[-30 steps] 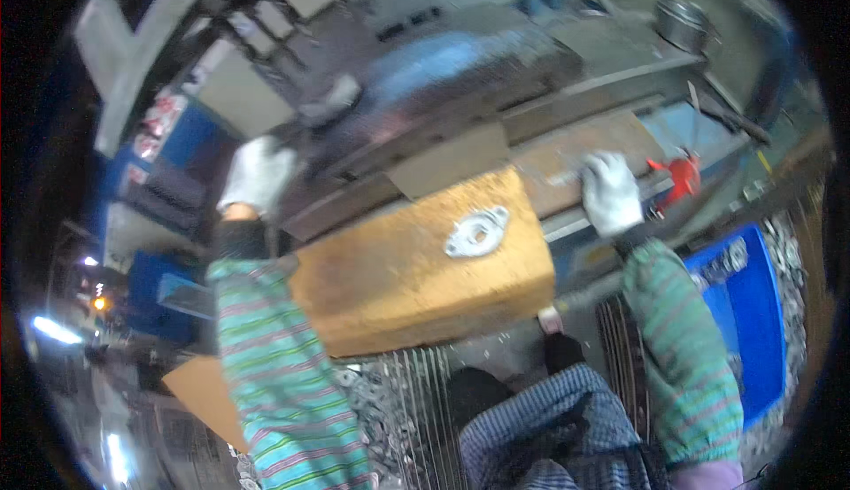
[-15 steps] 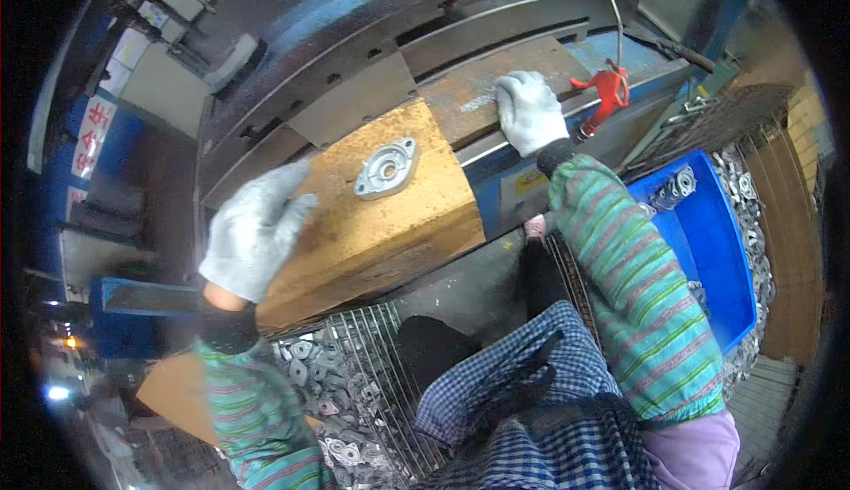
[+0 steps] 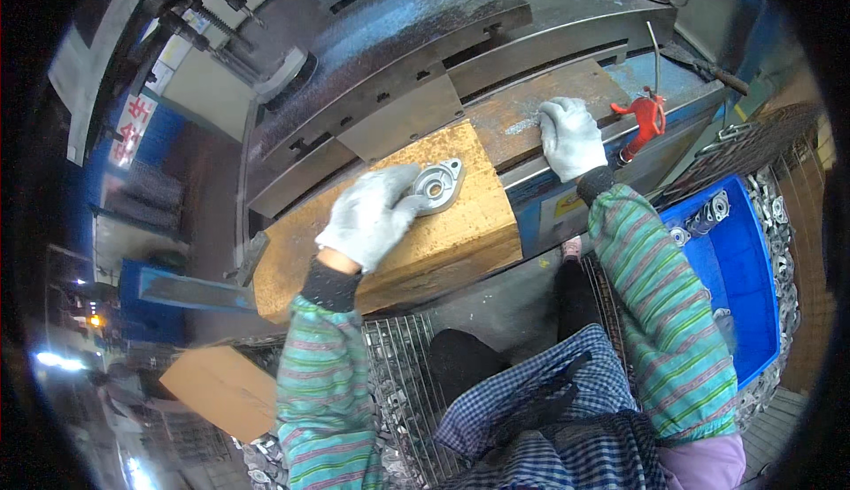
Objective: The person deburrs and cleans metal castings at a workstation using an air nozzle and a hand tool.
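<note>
Left hand (image 3: 370, 217), white knit glove, fingers curled loosely onto metal flange part (image 3: 436, 186); I read touch at its edge, firm hold I cannot tell. Part cast grey, rounded plate with centre bore and corner holes, lying flat on rusty orange block (image 3: 460, 233). Right hand (image 3: 571, 138) spread flat, palm down, on worn rust-brown ledge (image 3: 522, 114), holding nothing. Red clamp handle (image 3: 645, 116) just beside it. Behind, dull steel machine bed (image 3: 398, 38). Right of me, blue bin (image 3: 739, 269) with similar grey parts; wire mesh (image 3: 403, 375) below block.
</note>
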`<control>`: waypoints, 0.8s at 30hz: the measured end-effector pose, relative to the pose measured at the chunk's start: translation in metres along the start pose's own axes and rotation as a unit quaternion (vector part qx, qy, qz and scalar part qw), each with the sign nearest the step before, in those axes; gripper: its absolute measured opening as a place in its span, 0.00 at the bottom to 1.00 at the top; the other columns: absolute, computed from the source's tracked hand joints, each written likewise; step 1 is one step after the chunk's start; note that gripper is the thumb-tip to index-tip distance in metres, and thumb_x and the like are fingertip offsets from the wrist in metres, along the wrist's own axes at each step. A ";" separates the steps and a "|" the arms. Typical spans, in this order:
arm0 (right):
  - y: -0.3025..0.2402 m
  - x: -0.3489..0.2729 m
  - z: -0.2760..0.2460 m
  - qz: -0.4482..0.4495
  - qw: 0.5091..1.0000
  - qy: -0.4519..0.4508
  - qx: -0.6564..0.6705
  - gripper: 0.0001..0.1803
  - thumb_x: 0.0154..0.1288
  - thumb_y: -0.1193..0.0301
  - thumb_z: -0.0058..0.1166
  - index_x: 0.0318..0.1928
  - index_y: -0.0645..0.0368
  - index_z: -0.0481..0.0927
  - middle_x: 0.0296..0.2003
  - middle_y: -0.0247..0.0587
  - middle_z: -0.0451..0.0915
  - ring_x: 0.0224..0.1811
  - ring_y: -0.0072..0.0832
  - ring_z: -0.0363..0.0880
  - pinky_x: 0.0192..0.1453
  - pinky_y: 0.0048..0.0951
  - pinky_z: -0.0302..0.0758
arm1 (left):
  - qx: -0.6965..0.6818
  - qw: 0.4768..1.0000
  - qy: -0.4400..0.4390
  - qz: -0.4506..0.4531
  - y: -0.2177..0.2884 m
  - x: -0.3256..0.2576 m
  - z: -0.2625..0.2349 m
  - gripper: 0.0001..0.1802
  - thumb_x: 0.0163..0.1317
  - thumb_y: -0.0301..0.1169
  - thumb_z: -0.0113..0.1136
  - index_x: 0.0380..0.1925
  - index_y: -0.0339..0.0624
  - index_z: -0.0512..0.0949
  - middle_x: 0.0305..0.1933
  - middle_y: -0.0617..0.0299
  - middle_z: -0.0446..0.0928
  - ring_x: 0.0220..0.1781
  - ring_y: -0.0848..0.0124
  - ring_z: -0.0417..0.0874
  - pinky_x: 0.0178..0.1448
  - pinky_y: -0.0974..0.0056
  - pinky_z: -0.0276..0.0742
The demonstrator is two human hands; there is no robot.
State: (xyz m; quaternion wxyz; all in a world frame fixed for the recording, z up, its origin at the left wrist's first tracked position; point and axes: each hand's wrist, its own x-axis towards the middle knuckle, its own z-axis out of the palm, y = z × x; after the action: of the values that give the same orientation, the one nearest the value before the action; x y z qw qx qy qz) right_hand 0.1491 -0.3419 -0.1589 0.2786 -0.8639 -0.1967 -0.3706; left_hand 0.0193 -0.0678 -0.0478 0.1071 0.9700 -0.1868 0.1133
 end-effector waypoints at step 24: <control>0.001 -0.002 0.006 -0.006 1.000 -0.026 -0.009 0.08 0.62 0.72 0.48 0.41 0.58 0.76 0.39 0.48 0.76 0.44 0.46 0.74 0.48 0.41 0.72 | -0.015 0.984 -0.154 -0.090 0.014 0.036 0.028 0.36 0.43 0.49 0.66 0.52 0.43 0.71 0.43 0.47 0.77 0.48 0.52 0.78 0.52 0.55 0.72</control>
State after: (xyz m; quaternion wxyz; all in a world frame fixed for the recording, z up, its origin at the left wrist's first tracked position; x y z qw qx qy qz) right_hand 0.1512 -0.3391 -0.1641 0.2627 -0.8747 -0.2060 -0.3513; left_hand 0.0512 -0.0992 -0.0631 0.1011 0.9870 -0.1143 -0.0507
